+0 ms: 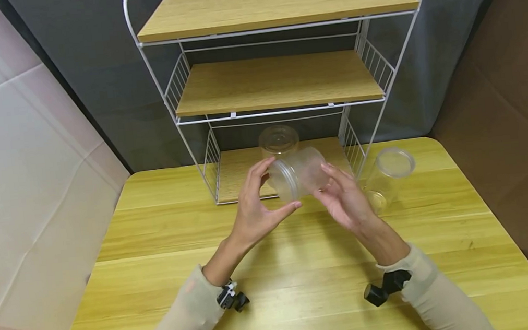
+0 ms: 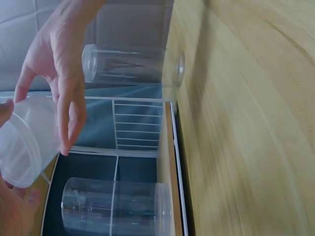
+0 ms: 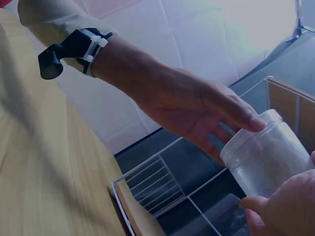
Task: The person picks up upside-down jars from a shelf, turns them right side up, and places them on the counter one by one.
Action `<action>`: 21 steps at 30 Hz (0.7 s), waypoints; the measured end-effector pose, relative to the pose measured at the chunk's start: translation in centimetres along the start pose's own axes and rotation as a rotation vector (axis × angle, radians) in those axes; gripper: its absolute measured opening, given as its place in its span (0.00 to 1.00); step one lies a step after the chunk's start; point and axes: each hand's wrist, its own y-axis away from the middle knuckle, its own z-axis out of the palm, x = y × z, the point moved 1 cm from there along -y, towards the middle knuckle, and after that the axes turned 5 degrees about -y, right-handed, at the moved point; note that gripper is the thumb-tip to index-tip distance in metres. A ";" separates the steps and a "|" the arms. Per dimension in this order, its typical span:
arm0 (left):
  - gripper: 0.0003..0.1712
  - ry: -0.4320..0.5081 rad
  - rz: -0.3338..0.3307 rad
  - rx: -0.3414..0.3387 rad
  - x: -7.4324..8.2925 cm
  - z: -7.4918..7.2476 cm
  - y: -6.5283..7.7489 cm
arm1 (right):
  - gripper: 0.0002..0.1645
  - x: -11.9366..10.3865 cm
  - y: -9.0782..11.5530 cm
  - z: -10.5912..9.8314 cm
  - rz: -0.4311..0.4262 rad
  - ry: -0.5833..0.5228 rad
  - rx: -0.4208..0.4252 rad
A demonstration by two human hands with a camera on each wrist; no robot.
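A clear plastic jar [image 1: 309, 171] is held tilted nearly on its side, in front of the rack's bottom shelf. My left hand [image 1: 255, 213] grips its ridged end, fingers over the top and thumb below. At the other end, my right hand [image 1: 348, 199] holds the jar between thumb and fingers. The left wrist view shows the same jar [image 2: 37, 132] between both hands, off the table. Behind it, a second clear jar [image 1: 278, 138] stands on the bottom shelf, partly hidden by the held one. A taller clear jar [image 1: 390, 180] stands on the table beyond my right hand.
A white wire rack with a wooden top shelf [image 1: 273, 4], middle shelf [image 1: 280, 82] and bottom shelf [image 1: 236, 175] stands at the back of the wooden table [image 1: 303, 292]. A pale sheet [image 1: 25, 180] hangs left, a brown one [image 1: 503, 97] right.
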 end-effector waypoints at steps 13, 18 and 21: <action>0.54 0.080 -0.056 -0.085 -0.4 -1.5 0.3 | 0.17 0.2 -0.3 -1.4 0.119 0.224 -0.099; 0.54 0.068 -0.115 -0.106 -0.6 -2.5 0.5 | 0.31 -0.4 -0.3 -1.4 0.075 0.435 -0.106; 0.53 0.044 -0.147 -0.108 -1.0 -3.3 0.8 | 0.35 -1.0 -0.2 -1.3 -0.013 0.604 -0.128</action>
